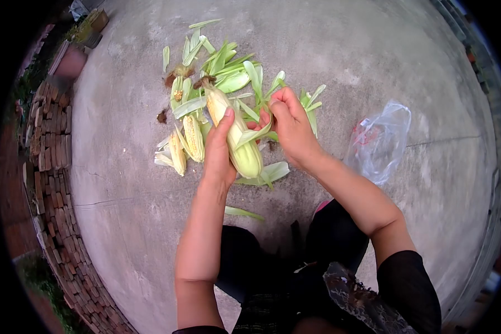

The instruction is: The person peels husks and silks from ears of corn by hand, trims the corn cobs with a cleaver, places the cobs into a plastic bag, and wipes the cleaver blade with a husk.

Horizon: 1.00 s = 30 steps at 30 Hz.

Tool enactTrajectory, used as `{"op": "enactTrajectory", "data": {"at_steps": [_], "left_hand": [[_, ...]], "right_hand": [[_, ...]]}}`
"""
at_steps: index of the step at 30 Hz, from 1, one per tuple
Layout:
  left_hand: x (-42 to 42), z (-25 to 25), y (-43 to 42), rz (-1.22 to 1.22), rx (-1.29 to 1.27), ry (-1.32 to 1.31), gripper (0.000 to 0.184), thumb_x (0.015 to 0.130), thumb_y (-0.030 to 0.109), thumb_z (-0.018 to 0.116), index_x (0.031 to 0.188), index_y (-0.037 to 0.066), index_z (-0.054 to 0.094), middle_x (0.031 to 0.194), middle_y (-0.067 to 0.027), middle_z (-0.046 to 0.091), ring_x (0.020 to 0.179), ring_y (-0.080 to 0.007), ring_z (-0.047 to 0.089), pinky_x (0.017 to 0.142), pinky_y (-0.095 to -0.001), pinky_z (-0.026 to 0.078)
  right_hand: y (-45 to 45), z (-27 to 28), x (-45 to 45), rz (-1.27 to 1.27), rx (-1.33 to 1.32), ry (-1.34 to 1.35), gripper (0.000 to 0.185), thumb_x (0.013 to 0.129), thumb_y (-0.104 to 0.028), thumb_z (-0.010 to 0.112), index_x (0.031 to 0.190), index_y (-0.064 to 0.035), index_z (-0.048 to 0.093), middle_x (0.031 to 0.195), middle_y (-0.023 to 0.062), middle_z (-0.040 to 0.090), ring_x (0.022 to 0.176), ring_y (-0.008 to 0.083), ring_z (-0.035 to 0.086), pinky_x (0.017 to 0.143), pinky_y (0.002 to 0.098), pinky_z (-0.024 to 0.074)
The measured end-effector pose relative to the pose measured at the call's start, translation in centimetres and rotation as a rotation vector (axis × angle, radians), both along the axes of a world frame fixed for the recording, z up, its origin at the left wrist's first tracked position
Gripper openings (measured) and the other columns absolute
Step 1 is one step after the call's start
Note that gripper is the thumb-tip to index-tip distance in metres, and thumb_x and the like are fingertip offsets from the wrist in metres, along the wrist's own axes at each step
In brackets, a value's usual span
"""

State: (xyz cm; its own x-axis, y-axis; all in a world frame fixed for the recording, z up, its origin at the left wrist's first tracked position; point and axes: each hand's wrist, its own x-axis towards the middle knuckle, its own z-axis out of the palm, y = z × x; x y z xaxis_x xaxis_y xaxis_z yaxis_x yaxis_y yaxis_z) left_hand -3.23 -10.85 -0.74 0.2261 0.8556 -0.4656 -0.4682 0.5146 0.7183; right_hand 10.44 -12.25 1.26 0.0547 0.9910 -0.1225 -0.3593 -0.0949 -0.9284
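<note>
Left hand [221, 146] grips the ear of corn [242, 139], right hand [292, 125] pinches a husk leaf [256, 133]; a hard sideways pull could tear it short or twist the ear loose.

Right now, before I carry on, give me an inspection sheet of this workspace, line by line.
Surface: concrete ground, cracked in places.
Job's things: partly husked corn ear, held above the ground; at least two ears with bare kernels lying beyond.
Clutter: loose husks and brown silk; clear plastic bag to the right.
Hands: left hand grips the held ear; right hand pinches its husk leaf.
Cables: nothing seen.
Surroundings: stacked bricks and pots at left.
</note>
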Motion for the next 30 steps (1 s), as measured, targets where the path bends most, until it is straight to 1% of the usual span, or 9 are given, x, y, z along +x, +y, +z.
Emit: {"op": "enactTrajectory", "data": {"at_steps": [5, 6, 9, 15, 19, 22, 25, 28, 30], "left_hand": [[-3.8, -2.2, 2.5, 0.322, 0.022, 0.14, 0.047, 0.09, 0.046, 0.052, 0.1, 0.0, 0.049, 0.078, -0.0119, 0.057, 0.071, -0.0231, 0.06, 0.071, -0.0388, 0.053], [-4.8, -2.9, 3.2, 0.425, 0.018, 0.056, 0.049, 0.09, 0.047, 0.053, 0.101, 0.0, 0.048, 0.078, -0.012, 0.056, 0.07, -0.0231, 0.058, 0.069, -0.0393, 0.053], [-6.2, -3.0, 3.2, 0.475, 0.017, 0.094, 0.048, 0.09, 0.048, 0.051, 0.103, 0.001, 0.047, 0.078, -0.0125, 0.056, 0.071, -0.0239, 0.059, 0.068, -0.0393, 0.052], [-5.8, -3.6, 4.0, 0.53, 0.067, 0.129, 0.044, 0.092, 0.046, 0.046, 0.099, 0.002, 0.047, 0.078, -0.0146, 0.057, 0.073, -0.0262, 0.059, 0.069, -0.0421, 0.052], [-10.0, -4.3, 4.6, 0.729, 0.023, -0.039, 0.043, 0.092, 0.044, 0.045, 0.096, 0.002, 0.045, 0.076, -0.0111, 0.055, 0.071, -0.0237, 0.057, 0.067, -0.0395, 0.052], [-8.1, -2.4, 3.6, 0.593, 0.064, 0.013, 0.043, 0.091, 0.042, 0.047, 0.101, 0.0, 0.045, 0.075, -0.0115, 0.055, 0.072, -0.023, 0.057, 0.07, -0.0392, 0.052], [-3.9, -0.7, 2.2, 0.335, 0.139, 0.018, 0.042, 0.086, 0.032, 0.059, 0.108, 0.0, 0.043, 0.083, -0.0137, 0.058, 0.072, -0.0234, 0.061, 0.068, -0.0374, 0.054], [-1.5, 0.5, 0.7, 0.159, 0.164, 0.024, 0.045, 0.087, 0.037, 0.055, 0.109, -0.001, 0.048, 0.093, -0.0145, 0.058, 0.085, -0.0252, 0.06, 0.08, -0.0392, 0.051], [-0.6, 0.9, 0.3, 0.12, 0.176, -0.018, 0.046, 0.087, 0.037, 0.055, 0.111, -0.001, 0.047, 0.094, -0.0141, 0.058, 0.087, -0.0253, 0.06, 0.081, -0.04, 0.051]], "right_hand": [[-1.2, -0.1, 0.1, 0.338, 0.007, -0.469, 0.012, 0.091, -0.012, 0.042, 0.08, -0.0077, 0.042, 0.067, -0.0028, 0.041, 0.06, 0.0055, 0.037, 0.053, 0.0233, 0.0317], [-1.4, 0.8, 0.3, 0.375, -0.047, -0.515, 0.019, 0.085, -0.017, 0.051, 0.076, -0.0016, 0.044, 0.064, 0.0033, 0.046, 0.06, 0.0108, 0.041, 0.054, 0.0299, 0.0369], [-2.2, 1.9, 0.0, 0.387, 0.091, -0.527, 0.015, 0.089, -0.011, 0.045, 0.076, -0.0064, 0.041, 0.065, -0.0046, 0.038, 0.06, 0.0039, 0.033, 0.052, 0.0234, 0.0296], [-2.8, 4.3, 0.6, 0.446, 0.08, -0.526, 0.015, 0.089, -0.01, 0.047, 0.076, -0.0067, 0.041, 0.066, -0.005, 0.037, 0.06, 0.0037, 0.032, 0.052, 0.0229, 0.0293], [-4.2, 7.6, 2.7, 0.34, 0.124, -0.568, 0.017, 0.081, -0.014, 0.055, 0.076, -0.002, 0.044, 0.061, 0.003, 0.046, 0.058, 0.0094, 0.041, 0.052, 0.0281, 0.0359], [-3.7, 5.7, 3.2, 0.198, 0.157, -0.52, 0.017, 0.081, -0.014, 0.058, 0.076, -0.0019, 0.046, 0.063, 0.005, 0.049, 0.059, 0.0135, 0.046, 0.054, 0.0308, 0.0387], [-1.6, 2.8, 2.6, 0.213, 0.318, -0.845, 0.024, 0.082, -0.019, 0.064, 0.076, -0.0018, 0.048, 0.068, 0.0075, 0.054, 0.063, 0.0219, 0.054, 0.058, 0.0358, 0.0421], [-1.0, 2.5, 2.8, 0.059, 0.445, -1.006, 0.035, 0.081, -0.032, 0.068, 0.083, -0.0022, 0.05, 0.075, 0.0103, 0.06, 0.072, 0.03, 0.059, 0.065, 0.0387, 0.0452], [-1.5, 2.6, 2.7, 0.221, 0.341, -0.968, 0.045, 0.081, -0.043, 0.066, 0.091, -0.002, 0.051, 0.084, 0.0152, 0.063, 0.078, 0.0327, 0.062, 0.07, 0.04, 0.0477]]}}
